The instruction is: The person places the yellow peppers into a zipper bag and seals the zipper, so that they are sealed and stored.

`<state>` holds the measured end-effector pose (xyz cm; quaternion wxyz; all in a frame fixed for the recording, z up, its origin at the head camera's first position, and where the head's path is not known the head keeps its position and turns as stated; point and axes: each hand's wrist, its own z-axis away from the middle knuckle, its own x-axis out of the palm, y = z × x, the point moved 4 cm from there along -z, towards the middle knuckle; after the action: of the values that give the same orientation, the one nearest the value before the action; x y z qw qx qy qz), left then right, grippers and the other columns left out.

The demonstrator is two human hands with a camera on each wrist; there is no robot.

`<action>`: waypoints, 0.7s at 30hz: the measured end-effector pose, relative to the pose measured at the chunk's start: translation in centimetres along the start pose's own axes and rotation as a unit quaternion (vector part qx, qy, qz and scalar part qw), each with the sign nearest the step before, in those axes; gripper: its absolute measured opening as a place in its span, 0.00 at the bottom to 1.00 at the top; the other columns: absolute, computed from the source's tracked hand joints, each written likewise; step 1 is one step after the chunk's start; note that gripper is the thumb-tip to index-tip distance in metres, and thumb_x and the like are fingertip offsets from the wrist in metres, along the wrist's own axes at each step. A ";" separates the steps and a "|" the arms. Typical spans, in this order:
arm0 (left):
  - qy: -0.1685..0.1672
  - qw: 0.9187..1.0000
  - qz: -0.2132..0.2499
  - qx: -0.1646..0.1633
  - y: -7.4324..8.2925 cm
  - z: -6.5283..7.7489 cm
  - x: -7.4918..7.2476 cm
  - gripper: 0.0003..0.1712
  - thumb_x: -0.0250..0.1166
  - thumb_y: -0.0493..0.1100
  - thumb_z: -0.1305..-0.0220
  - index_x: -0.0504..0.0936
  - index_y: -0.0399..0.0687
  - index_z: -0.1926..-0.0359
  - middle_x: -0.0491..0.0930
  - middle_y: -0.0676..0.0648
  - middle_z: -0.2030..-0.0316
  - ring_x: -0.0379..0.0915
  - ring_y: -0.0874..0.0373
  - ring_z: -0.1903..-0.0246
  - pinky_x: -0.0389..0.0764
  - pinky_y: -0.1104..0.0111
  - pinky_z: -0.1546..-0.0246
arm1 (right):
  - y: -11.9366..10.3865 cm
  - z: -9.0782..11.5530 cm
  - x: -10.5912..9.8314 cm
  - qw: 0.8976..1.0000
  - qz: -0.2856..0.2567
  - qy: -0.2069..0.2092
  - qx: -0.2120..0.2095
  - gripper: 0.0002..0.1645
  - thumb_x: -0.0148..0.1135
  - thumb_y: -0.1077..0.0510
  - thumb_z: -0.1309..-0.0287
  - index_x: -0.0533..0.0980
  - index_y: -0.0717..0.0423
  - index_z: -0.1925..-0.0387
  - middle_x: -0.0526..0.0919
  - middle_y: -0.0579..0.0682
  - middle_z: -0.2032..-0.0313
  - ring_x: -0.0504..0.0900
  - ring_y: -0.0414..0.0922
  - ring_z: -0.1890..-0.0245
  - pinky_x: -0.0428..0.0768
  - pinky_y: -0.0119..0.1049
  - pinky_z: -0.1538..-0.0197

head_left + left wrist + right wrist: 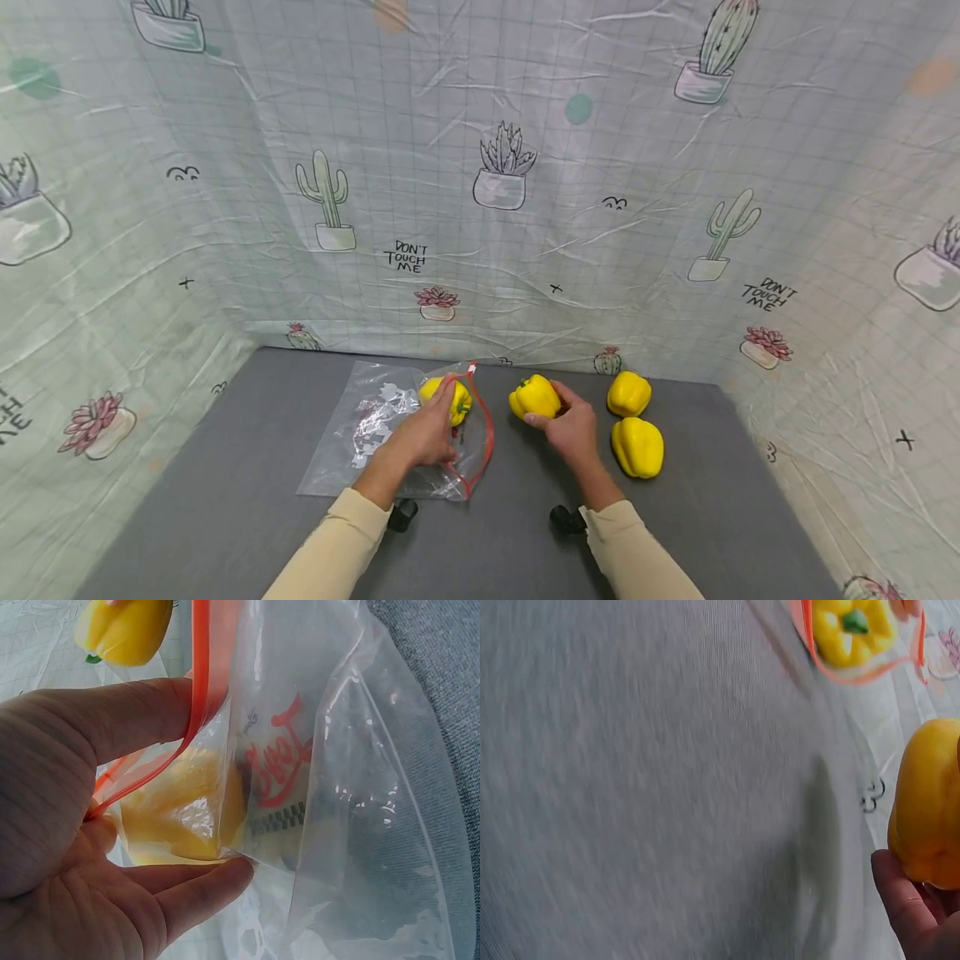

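A clear plastic zip bag (324, 471) with a red-orange zip edge (490, 433) lies on the grey table, its mouth facing right. My left hand (422, 435) grips the bag at its mouth; in the left wrist view the thumb lies against the orange edge and the fingers curl at the plastic. Inside the bag is a yellow bell pepper (180, 810), seen through the film, with its green stem toward the mouth. Just right of the opening, my right hand (576, 429) holds another yellow bell pepper (535, 397) above the table, thumb and fingers on its sides.
Two more yellow bell peppers, a rear one (628, 394) and a front one (637, 448), sit on the table (720, 500) right of my right hand. A cactus-print curtain (555, 250) encloses the back and sides. Black wrist devices (402, 515) show below both hands.
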<state>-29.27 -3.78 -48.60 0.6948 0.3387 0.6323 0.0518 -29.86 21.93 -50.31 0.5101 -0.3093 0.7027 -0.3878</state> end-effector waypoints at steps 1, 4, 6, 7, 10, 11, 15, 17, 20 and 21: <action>0.002 1.000 0.001 0.003 0.0 0.0 0.0 0.73 0.84 0.36 0.58 0.46 0.32 0.18 0.45 0.38 0.16 0.66 0.41 0.26 0.76 0.52 0.32 | -0.1 0.1 0.1 1.000 -0.006 0.001 0.001 0.45 0.83 0.59 0.51 0.75 0.62 0.31 0.83 0.64 0.37 0.82 0.61 0.40 0.79 0.59 0.35; 0.002 1.000 0.002 0.001 0.0 0.0 0.0 0.73 0.84 0.35 0.58 0.46 0.33 0.18 0.44 0.39 0.16 0.68 0.42 0.28 0.78 0.53 0.34 | -0.6 0.4 0.6 1.000 -0.025 -0.001 0.001 0.44 0.83 0.60 0.52 0.76 0.62 0.32 0.83 0.65 0.38 0.82 0.61 0.40 0.79 0.59 0.35; 0.005 1.000 0.000 0.000 0.0 0.0 0.0 0.73 0.84 0.35 0.58 0.46 0.33 0.18 0.44 0.39 0.16 0.70 0.42 0.30 0.80 0.53 0.37 | -1.0 0.6 1.0 0.999 -0.036 -0.002 0.000 0.44 0.83 0.61 0.52 0.76 0.62 0.33 0.84 0.64 0.39 0.82 0.60 0.41 0.79 0.58 0.35; 0.005 1.000 -0.001 -0.002 0.0 -0.1 0.0 0.73 0.84 0.35 0.58 0.46 0.34 0.18 0.44 0.40 0.16 0.71 0.42 0.31 0.81 0.53 0.38 | -1.2 0.6 1.1 0.999 -0.041 -0.004 -0.001 0.44 0.83 0.61 0.53 0.76 0.62 0.33 0.84 0.64 0.39 0.82 0.60 0.41 0.80 0.58 0.36; 0.006 1.000 -0.004 -0.008 -0.1 -0.1 0.0 0.74 0.84 0.36 0.58 0.45 0.35 0.17 0.43 0.40 0.15 0.72 0.42 0.32 0.82 0.53 0.42 | -1.9 0.9 1.6 0.998 -0.058 -0.014 -0.006 0.44 0.83 0.62 0.53 0.77 0.62 0.33 0.84 0.64 0.39 0.83 0.60 0.42 0.80 0.58 0.36; 0.006 1.000 -0.005 -0.011 -0.2 -0.1 0.1 0.74 0.84 0.36 0.58 0.45 0.36 0.17 0.43 0.40 0.15 0.72 0.42 0.32 0.82 0.53 0.42 | -2.1 0.9 1.7 0.998 -0.063 -0.018 -0.009 0.44 0.83 0.62 0.53 0.77 0.63 0.33 0.84 0.64 0.39 0.83 0.61 0.41 0.80 0.58 0.36; 0.004 1.000 -0.004 -0.017 -0.1 -0.1 0.1 0.75 0.84 0.36 0.58 0.44 0.37 0.17 0.42 0.41 0.15 0.74 0.42 0.35 0.83 0.54 0.45 | -2.5 1.2 2.2 0.997 -0.078 -0.028 -0.010 0.44 0.83 0.63 0.53 0.76 0.63 0.33 0.83 0.65 0.38 0.83 0.61 0.41 0.80 0.59 0.36; 0.003 1.000 -0.003 -0.018 0.0 -0.1 0.1 0.75 0.84 0.36 0.58 0.44 0.37 0.17 0.42 0.41 0.15 0.76 0.42 0.38 0.84 0.54 0.48 | -2.5 1.4 2.4 0.996 -0.083 -0.028 -0.008 0.44 0.83 0.63 0.54 0.77 0.62 0.33 0.84 0.65 0.39 0.83 0.61 0.41 0.80 0.59 0.36; 0.000 1.000 -0.002 -0.017 0.2 -0.1 0.0 0.74 0.84 0.36 0.57 0.44 0.37 0.17 0.43 0.41 0.15 0.77 0.42 0.40 0.84 0.55 0.50 | -2.4 1.6 2.6 0.996 -0.087 -0.027 -0.006 0.43 0.84 0.63 0.54 0.77 0.62 0.34 0.84 0.64 0.39 0.83 0.60 0.43 0.80 0.59 0.37; 0.000 1.000 -0.003 -0.016 0.2 -0.1 0.0 0.74 0.84 0.36 0.57 0.44 0.37 0.17 0.43 0.40 0.15 0.77 0.42 0.41 0.84 0.56 0.51 | -2.5 1.7 2.7 0.996 -0.089 -0.028 -0.007 0.43 0.84 0.63 0.54 0.77 0.62 0.34 0.84 0.64 0.40 0.83 0.60 0.43 0.81 0.58 0.37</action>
<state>-29.26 -3.56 -48.46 0.7002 0.3259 0.6324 0.0598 -28.88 18.01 -49.77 0.4908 -0.3847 0.6604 -0.4183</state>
